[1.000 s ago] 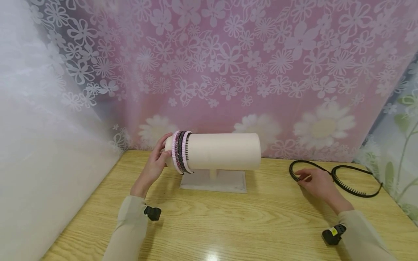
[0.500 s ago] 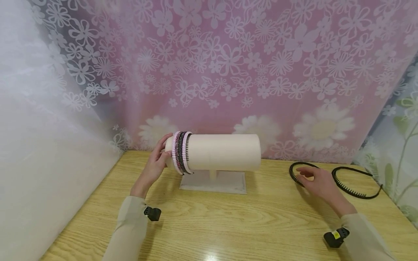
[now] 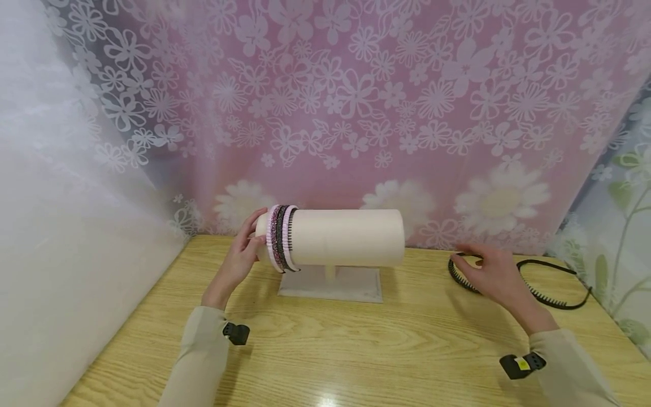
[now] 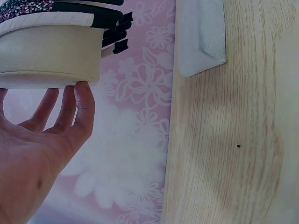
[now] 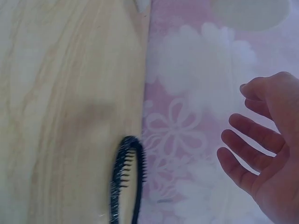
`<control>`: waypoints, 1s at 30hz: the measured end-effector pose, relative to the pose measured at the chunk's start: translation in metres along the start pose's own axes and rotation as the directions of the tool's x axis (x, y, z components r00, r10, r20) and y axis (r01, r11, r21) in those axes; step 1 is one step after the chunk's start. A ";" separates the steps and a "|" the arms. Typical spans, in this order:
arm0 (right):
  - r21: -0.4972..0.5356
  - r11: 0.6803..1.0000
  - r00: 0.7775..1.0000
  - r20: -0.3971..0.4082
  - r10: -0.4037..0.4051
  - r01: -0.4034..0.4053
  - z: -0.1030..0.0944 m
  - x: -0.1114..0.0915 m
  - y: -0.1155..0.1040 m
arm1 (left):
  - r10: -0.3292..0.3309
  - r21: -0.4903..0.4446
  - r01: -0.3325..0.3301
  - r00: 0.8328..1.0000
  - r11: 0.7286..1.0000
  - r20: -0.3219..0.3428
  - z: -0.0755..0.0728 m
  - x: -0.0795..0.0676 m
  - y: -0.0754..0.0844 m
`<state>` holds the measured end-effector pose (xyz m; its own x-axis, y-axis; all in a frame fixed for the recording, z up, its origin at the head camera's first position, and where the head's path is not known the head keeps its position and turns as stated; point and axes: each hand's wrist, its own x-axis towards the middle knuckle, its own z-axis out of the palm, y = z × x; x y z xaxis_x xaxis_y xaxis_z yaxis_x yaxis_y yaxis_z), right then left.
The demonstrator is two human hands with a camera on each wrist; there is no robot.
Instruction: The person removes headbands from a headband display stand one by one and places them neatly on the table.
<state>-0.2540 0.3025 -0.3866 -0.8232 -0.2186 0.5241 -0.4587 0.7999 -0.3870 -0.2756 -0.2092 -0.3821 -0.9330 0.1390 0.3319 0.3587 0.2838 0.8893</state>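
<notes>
A cream cylindrical headband stand [image 3: 351, 237] stands mid-table, with several headbands [image 3: 281, 237], pink, glittery and black, side by side round its left end. The left hand [image 3: 240, 260] touches that end, its spread fingertips against the end edge in the left wrist view. At right, the right hand [image 3: 494, 275] holds nothing, fingers slightly bent. It is raised over a black toothed headband [image 3: 460, 277], which it partly hides in the head view. In the right wrist view, that toothed headband [image 5: 119, 186] lies on the table apart from the fingers.
A second black toothed headband [image 3: 564, 305] lies on the wooden table [image 3: 325, 350], right of the right hand. A flat pale base [image 3: 356, 285] supports the stand. A pink floral curtain [image 3: 330, 113] hangs behind the table.
The right hand was down at the black headband; it has lifted away from it, up and toward the back. The left hand keeps its place at the stand's end.
</notes>
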 end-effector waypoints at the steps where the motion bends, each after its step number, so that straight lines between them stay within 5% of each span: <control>1: -0.005 1.000 1.000 -0.015 -0.018 0.018 -0.001 0.001 -0.003 | -0.001 -0.002 0.001 1.000 1.000 0.001 0.000 0.000 0.000; 8: -0.022 0.993 0.988 -0.092 -0.120 0.119 -0.005 0.009 -0.014 | -0.002 -0.001 0.002 1.000 1.000 0.004 0.000 0.000 0.000; 30: 0.006 0.979 0.969 -0.144 -0.203 0.206 -0.016 0.023 -0.062 | 0.008 -0.007 -0.007 1.000 1.000 0.010 0.000 0.002 -0.001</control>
<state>-0.2393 0.2573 -0.3387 -0.6562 -0.2937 0.6951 -0.6206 0.7341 -0.2756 -0.2775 -0.2093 -0.3822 -0.9299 0.1507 0.3354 0.3654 0.2759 0.8890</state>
